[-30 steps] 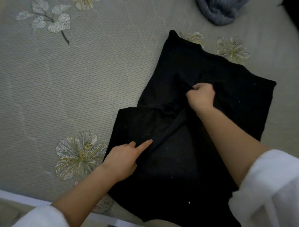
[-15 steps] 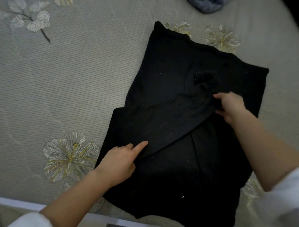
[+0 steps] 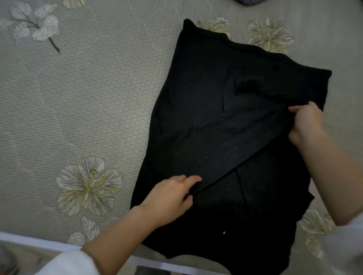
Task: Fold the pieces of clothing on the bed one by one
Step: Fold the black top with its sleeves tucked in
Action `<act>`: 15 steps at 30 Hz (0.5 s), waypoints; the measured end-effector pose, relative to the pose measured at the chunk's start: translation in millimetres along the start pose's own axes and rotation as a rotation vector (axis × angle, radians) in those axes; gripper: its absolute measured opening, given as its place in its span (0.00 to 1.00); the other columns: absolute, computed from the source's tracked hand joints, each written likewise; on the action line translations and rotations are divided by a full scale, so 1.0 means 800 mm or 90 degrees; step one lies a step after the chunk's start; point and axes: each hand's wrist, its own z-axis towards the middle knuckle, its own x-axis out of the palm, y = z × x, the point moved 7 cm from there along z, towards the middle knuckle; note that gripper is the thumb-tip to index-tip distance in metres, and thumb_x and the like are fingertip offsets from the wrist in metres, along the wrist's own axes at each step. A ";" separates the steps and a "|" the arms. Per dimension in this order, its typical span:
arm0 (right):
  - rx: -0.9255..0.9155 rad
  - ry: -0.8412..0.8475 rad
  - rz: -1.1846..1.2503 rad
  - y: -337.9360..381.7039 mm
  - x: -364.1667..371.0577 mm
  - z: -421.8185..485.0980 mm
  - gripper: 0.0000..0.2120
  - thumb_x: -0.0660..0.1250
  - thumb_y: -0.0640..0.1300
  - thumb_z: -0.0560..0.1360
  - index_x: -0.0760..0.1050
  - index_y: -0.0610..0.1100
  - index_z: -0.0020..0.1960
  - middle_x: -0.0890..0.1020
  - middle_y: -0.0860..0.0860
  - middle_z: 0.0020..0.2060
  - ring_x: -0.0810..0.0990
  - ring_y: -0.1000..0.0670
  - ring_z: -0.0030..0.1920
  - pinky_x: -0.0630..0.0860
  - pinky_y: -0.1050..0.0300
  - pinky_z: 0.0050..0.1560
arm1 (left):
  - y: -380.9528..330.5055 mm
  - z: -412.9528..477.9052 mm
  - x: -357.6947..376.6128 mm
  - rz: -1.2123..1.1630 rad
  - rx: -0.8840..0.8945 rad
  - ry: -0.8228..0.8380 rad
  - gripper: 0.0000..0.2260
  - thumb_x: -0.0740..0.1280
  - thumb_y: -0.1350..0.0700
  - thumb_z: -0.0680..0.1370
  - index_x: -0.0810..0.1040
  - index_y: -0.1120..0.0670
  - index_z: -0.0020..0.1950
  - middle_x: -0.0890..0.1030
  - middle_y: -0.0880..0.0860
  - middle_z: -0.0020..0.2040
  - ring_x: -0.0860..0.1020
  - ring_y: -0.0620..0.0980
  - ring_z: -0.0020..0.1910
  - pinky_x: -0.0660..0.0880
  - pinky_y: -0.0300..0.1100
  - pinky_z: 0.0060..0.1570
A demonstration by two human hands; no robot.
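Nearest the camera, two white sleeves (image 3: pixel 68 263) frame the bottom corners, with bare forearms reaching out over the bed (image 3: pixel 88 98). The left hand (image 3: pixel 169 198) lies palm-down on the near-left part of a black garment (image 3: pixel 216 127), its forefinger stretched forward and its thumb tucked under the diagonal edge of a folded-over layer, so that it pinches that edge lightly; the other fingers are curled in. Just left of this hand, a large pale flower print (image 3: pixel 88 184) shows on the grey-green bed cover.

Across the cloth to the right and a little farther off, the right hand (image 3: pixel 306 123) is closed around the other end of the same folded edge, thumb on top, fingers hidden beneath the fabric. The edge runs as a straight slanting line between the two hands.

The garment lies spread on the bed, its near end reaching the bed's front edge below the left hand, its far end running past both hands. Beyond the right hand a small rumpled pucker (image 3: pixel 247 86) sits in the upper layer. Farther still, two more flower prints (image 3: pixel 269 35) peek out at the garment's far edge, and a bluish-grey item (image 3: pixel 249 2), only partly in view, lies at the very top.
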 end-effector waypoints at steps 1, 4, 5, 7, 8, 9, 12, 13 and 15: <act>-0.005 -0.024 -0.075 -0.002 -0.004 0.001 0.32 0.62 0.35 0.72 0.61 0.47 0.75 0.70 0.44 0.68 0.72 0.43 0.64 0.72 0.44 0.64 | -0.001 -0.001 -0.006 0.027 0.008 -0.030 0.21 0.61 0.49 0.78 0.66 0.46 0.72 0.73 0.47 0.54 0.73 0.45 0.53 0.73 0.41 0.53; -0.179 -0.140 -0.434 0.010 -0.019 -0.027 0.33 0.65 0.39 0.73 0.57 0.42 0.75 0.63 0.41 0.72 0.64 0.40 0.71 0.62 0.46 0.69 | 0.002 -0.014 -0.033 0.118 0.013 -0.231 0.22 0.62 0.50 0.77 0.71 0.54 0.70 0.72 0.56 0.66 0.70 0.55 0.64 0.71 0.50 0.62; -0.292 -0.127 -0.516 0.015 -0.013 -0.046 0.34 0.66 0.40 0.73 0.56 0.42 0.75 0.61 0.41 0.73 0.61 0.40 0.72 0.60 0.44 0.70 | 0.008 -0.018 -0.041 0.117 -0.005 -0.291 0.24 0.60 0.50 0.77 0.69 0.55 0.72 0.67 0.58 0.71 0.66 0.56 0.69 0.65 0.49 0.68; -0.481 0.012 -0.618 -0.002 0.012 -0.086 0.35 0.66 0.44 0.74 0.54 0.45 0.76 0.57 0.43 0.75 0.56 0.41 0.74 0.57 0.41 0.70 | 0.028 -0.024 -0.050 0.094 -0.082 -0.342 0.27 0.59 0.50 0.79 0.59 0.55 0.76 0.56 0.58 0.77 0.53 0.54 0.76 0.49 0.44 0.74; -0.528 0.098 -0.671 -0.021 0.023 -0.102 0.35 0.65 0.47 0.75 0.53 0.48 0.77 0.54 0.45 0.76 0.52 0.42 0.75 0.54 0.40 0.71 | 0.042 -0.026 -0.050 0.069 -0.136 -0.338 0.28 0.58 0.49 0.80 0.53 0.54 0.78 0.51 0.57 0.78 0.46 0.51 0.77 0.44 0.42 0.75; -0.540 0.171 -0.734 -0.042 0.031 -0.113 0.34 0.63 0.51 0.77 0.51 0.50 0.78 0.51 0.47 0.77 0.48 0.44 0.77 0.52 0.40 0.72 | 0.057 -0.027 -0.045 0.042 -0.186 -0.308 0.29 0.56 0.48 0.81 0.48 0.54 0.79 0.47 0.55 0.79 0.41 0.48 0.77 0.42 0.44 0.75; -0.453 0.270 -0.904 -0.101 0.033 -0.123 0.31 0.54 0.58 0.80 0.44 0.56 0.78 0.43 0.51 0.78 0.39 0.47 0.77 0.44 0.39 0.74 | 0.079 -0.022 -0.015 0.122 -0.214 -0.116 0.32 0.48 0.40 0.80 0.38 0.49 0.78 0.33 0.50 0.77 0.31 0.48 0.74 0.38 0.50 0.74; -0.420 0.259 -0.912 -0.110 0.027 -0.124 0.31 0.52 0.59 0.80 0.42 0.56 0.78 0.42 0.52 0.78 0.38 0.47 0.77 0.43 0.39 0.74 | 0.079 -0.022 -0.007 0.182 -0.181 -0.072 0.31 0.45 0.38 0.79 0.36 0.46 0.77 0.29 0.49 0.75 0.29 0.49 0.74 0.36 0.50 0.72; -0.398 0.208 -0.872 -0.120 0.014 -0.137 0.31 0.54 0.57 0.80 0.45 0.53 0.78 0.45 0.50 0.78 0.40 0.47 0.77 0.44 0.40 0.74 | 0.077 -0.024 -0.001 0.219 -0.125 -0.044 0.29 0.42 0.36 0.78 0.34 0.41 0.75 0.26 0.46 0.74 0.28 0.49 0.73 0.35 0.50 0.71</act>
